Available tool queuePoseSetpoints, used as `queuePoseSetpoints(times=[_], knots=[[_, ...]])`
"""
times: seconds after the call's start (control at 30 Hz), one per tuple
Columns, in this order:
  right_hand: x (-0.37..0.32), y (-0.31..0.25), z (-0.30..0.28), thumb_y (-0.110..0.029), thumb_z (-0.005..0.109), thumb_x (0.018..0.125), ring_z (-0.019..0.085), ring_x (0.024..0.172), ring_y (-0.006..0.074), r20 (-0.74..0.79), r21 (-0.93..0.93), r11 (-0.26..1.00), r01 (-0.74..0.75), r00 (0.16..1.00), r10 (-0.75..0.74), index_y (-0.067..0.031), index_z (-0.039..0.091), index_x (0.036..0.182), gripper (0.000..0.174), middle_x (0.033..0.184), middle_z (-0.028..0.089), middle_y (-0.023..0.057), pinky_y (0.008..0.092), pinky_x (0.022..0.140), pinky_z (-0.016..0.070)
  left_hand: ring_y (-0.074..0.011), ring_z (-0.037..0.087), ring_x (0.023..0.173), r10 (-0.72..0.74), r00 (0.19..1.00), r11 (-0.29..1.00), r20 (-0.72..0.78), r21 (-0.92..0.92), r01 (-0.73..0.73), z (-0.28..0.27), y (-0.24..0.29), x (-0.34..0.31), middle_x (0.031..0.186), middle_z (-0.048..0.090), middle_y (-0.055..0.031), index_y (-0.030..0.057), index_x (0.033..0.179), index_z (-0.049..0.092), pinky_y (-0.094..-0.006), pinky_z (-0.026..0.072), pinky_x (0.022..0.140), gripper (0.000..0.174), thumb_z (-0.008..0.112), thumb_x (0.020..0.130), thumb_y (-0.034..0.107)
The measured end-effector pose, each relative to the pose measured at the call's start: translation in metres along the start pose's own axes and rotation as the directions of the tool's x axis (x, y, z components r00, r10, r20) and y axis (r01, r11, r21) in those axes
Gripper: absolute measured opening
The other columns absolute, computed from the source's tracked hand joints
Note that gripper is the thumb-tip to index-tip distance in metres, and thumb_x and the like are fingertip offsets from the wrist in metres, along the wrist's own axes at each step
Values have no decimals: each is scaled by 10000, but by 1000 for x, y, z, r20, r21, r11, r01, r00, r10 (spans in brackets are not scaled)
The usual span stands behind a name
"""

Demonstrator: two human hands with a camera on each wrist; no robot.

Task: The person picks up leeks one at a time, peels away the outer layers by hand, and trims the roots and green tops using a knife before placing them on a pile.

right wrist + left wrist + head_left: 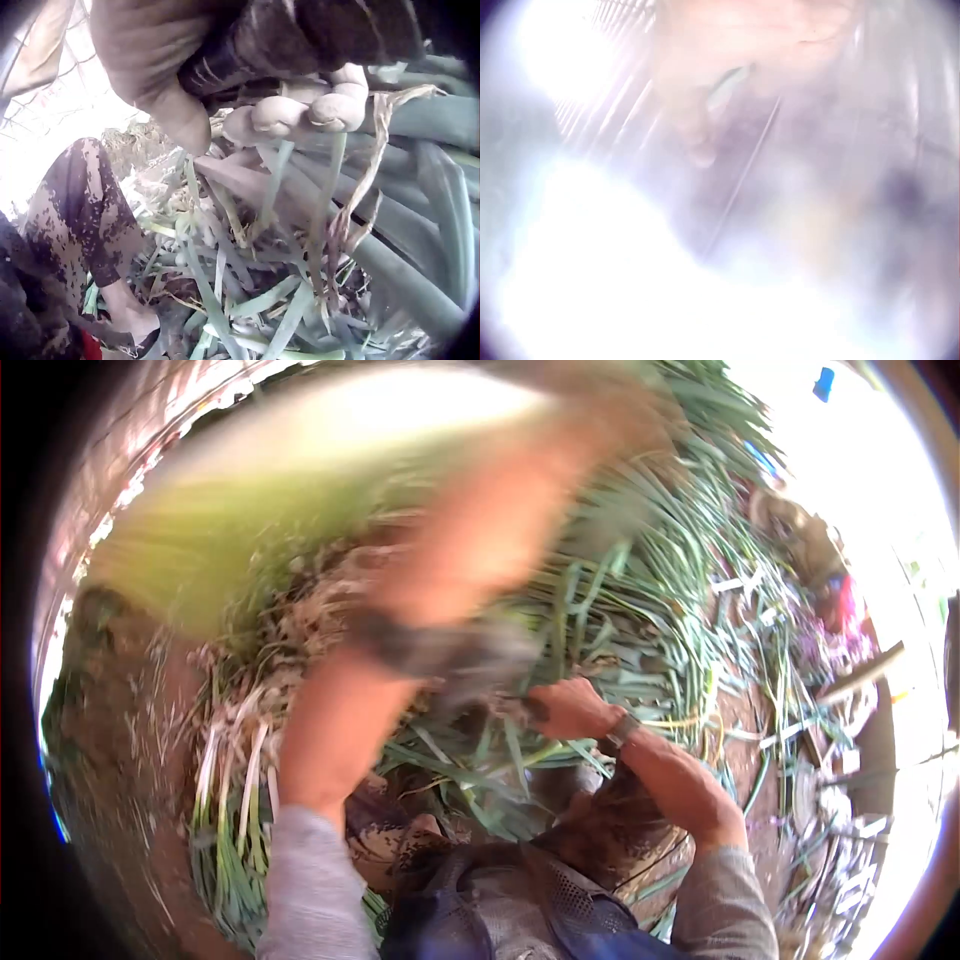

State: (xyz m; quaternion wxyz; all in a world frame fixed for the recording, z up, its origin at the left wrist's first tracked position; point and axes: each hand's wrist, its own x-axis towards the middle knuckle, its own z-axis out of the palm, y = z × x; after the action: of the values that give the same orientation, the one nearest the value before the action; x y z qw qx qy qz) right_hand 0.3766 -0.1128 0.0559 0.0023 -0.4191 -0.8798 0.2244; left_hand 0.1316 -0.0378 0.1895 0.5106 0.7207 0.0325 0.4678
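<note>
Green stalks (660, 565) litter brown ground (125, 760) toward two o'clock, a slatted wall (105, 470) at ten. The right hand (578, 709) grips a dark object (255, 52); the blurred left hand (757, 34), I cannot tell.

In the head view the left hand (754, 34) is badly smeared — and in its own washed-out wrist view the top edge cuts it off. The white-and-green shape (300, 470) near that arm (too streaked to name) blurs as well. A dark strip (300, 49) partly hides the right hand (575, 710), leaving its grip unclear.
</note>
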Motion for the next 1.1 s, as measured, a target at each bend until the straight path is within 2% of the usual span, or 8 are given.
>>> queuePoseSetpoints(times=[0.13, 0.27, 0.3, 0.4, 0.47, 0.63, 0.77, 1.1], knots=[[4, 9, -10, -283, 620, 848, 663, 869, 332, -143, 56, 995, -87, 985, 94, -89, 663, 1073, 300, 921, 692, 188, 441, 789, 517, -418, 206, 1454, 3, 990, 843, 139, 533, -77, 126, -73, 54, 1550, 125, -344, -96, 1496, 87, -432, 203, 1217, 875, 619, 812, 23], [35, 146, 97, -264, 635, 846, 677, 724, 280, -424, 117, 983, 139, 902, -78, -103, 694, 984, 220, 857, 685, 153, 407, 664, 541, -345, 257, 1455, -267, 963, 698, -40, 681, 222, 100, -116, -30, 1575, 183, -255, 58, 1528, 225, -440, 369, 1132, 756, 649, 916, 193], [4, 37, -8, -274, 640, 831, 693, 779, 307, -125, 7, 963, -269, 955, 267, -100, 697, 979, 235, 878, 702, 168, 419, 690, 540, -324, 366, 1390, -293, 949, 703, -119, 646, 298, 90, -122, -44, 1514, 312, -238, 45, 1482, 321, -429, 399, 1107, 669, 650, 919, 194], [5, 37, -10, -299, 674, 806, 681, 738, 323, -295, 87, 968, -234, 922, 249, -63, 672, 937, 270, 838, 693, 183, 422, 658, 519, -243, 638, 1088, -259, 771, 843, -581, 253, 474, 68, -119, -82, 1228, 627, -142, 15, 1286, 560, -380, 513, 970, 409, 644, 932, 202], [10, 54, -1, -266, 731, 804, 566, 617, 168, -301, 403, 883, -241, 876, 376, -8, 643, 908, 292, 671, 599, 87, 373, 568, 437, -195, 663, 943, -510, 324, 711, -797, -178, 681, 38, -123, -111, 1068, 656, -71, 18, 1211, 595, -332, 556, 844, 337, 647, 930, 197], [6, 69, -13, -283, 747, 804, 471, 588, 84, -253, 586, 782, -214, 868, 427, -26, 658, 853, 276, 635, 544, -13, 291, 529, 372, -219, 638, 890, -509, -98, 788, -855, -509, 347, -16, -184, -184, 1100, 600, -79, 39, 1231, 526, -356, 571, 690, 340, 616, 948, 205], [1, 45, -15, -289, 731, 755, 659, 756, 389, -63, 71, 988, -137, 988, 142, -51, 668, 906, 289, 769, 663, 191, 453, 672, 516, -231, 634, 888, -503, -192, 775, -843, -538, 332, -15, -184, -180, 1173, 564, -94, 50, 1252, 485, -379, 573, 666, 358, 608, 954, 207], [-16, 45, -20, -258, 793, 742, 640, 680, 255, -135, 130, 963, -236, 958, 253, -26, 667, 909, 312, 746, 657, 137, 375, 640, 495, -166, 569, 693, -411, -326, 848, -852, -488, 208, -28, -208, -175, 887, 602, -54, 13, 1072, 560, -332, 477, 538, 294, 696, 881, 189]])
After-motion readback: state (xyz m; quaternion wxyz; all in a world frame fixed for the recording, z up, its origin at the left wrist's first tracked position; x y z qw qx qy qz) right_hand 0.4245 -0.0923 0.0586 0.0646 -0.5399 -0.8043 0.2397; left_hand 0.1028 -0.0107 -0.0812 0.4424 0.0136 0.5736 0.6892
